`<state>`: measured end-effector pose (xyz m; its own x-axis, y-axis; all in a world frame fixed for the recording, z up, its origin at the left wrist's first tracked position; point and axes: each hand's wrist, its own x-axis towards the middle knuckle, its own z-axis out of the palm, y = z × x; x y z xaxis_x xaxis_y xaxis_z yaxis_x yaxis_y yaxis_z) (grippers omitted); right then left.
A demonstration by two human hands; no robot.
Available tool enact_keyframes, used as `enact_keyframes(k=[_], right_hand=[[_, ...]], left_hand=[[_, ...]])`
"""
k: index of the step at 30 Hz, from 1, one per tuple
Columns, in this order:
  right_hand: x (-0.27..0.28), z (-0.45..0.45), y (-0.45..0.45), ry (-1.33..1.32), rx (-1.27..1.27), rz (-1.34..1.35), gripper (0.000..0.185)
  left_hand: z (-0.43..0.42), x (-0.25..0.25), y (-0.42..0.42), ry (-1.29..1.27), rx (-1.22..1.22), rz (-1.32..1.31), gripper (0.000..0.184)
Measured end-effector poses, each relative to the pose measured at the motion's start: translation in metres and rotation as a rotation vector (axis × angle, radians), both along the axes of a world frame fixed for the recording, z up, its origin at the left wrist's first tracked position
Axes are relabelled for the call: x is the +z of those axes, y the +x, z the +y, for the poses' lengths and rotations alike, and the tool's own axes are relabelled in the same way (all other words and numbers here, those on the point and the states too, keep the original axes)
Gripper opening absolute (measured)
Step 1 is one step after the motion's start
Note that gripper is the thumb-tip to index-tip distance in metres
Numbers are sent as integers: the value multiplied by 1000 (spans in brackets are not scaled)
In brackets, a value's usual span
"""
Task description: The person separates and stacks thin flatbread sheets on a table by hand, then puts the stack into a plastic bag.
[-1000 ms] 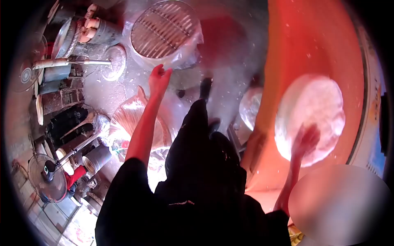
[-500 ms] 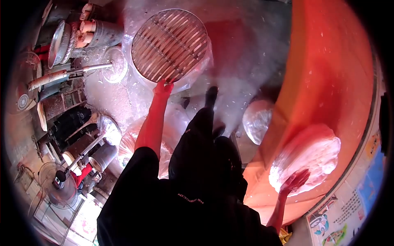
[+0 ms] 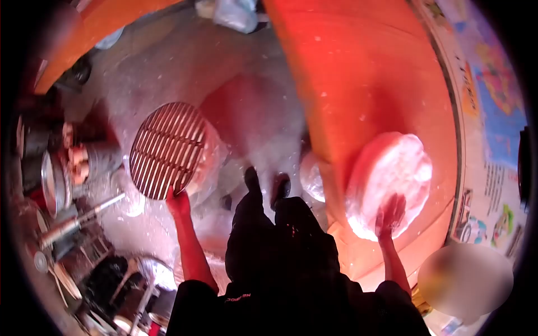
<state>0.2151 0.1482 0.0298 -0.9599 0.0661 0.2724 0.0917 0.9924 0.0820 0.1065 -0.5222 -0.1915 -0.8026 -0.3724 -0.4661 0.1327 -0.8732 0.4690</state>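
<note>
My left hand (image 3: 178, 204) grips the near edge of a round slatted steamer rack (image 3: 167, 151), fingers closed over its rim. The rack is held tilted above the floor, with clear plastic (image 3: 208, 159) showing behind its right side. On the orange-covered table (image 3: 358, 78) lies a large, thick round mass of pale dough (image 3: 392, 173). My right hand (image 3: 391, 217) rests palm down on the near part of the dough, its fingers stretched out.
A metal pot (image 3: 106, 159) and a round pan (image 3: 53, 182) stand at the left, among tools. A clear plastic-wrapped bundle (image 3: 314, 176) sits beside the table's edge. Another plastic bag (image 3: 235, 14) is at the top. A printed poster (image 3: 499, 101) covers the right side.
My view has turned toward the table. The rack in my left hand has tilted and now looks narrower. My right hand stays on the dough.
</note>
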Motion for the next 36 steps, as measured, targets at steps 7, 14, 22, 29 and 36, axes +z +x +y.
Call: enact_keyframes(k=[7, 14, 22, 29, 36], right_hand=[[-9, 4, 8, 105, -199, -99, 66], [5, 5, 7, -144, -286, -10, 75], [23, 4, 13, -252, -312, 154, 72], [42, 108, 35, -475, -887, 258, 70], [-12, 223, 17, -1434, -813, -103, 57]], left_hand=[[76, 114, -94, -138, -221, 100, 34], [296, 174, -201, -135, -626, 192, 35], [421, 145, -253, -118, -891, 29, 36], [439, 203, -92, -943, -1237, -43, 43], [487, 208, -47, -983, -1411, 189, 63]])
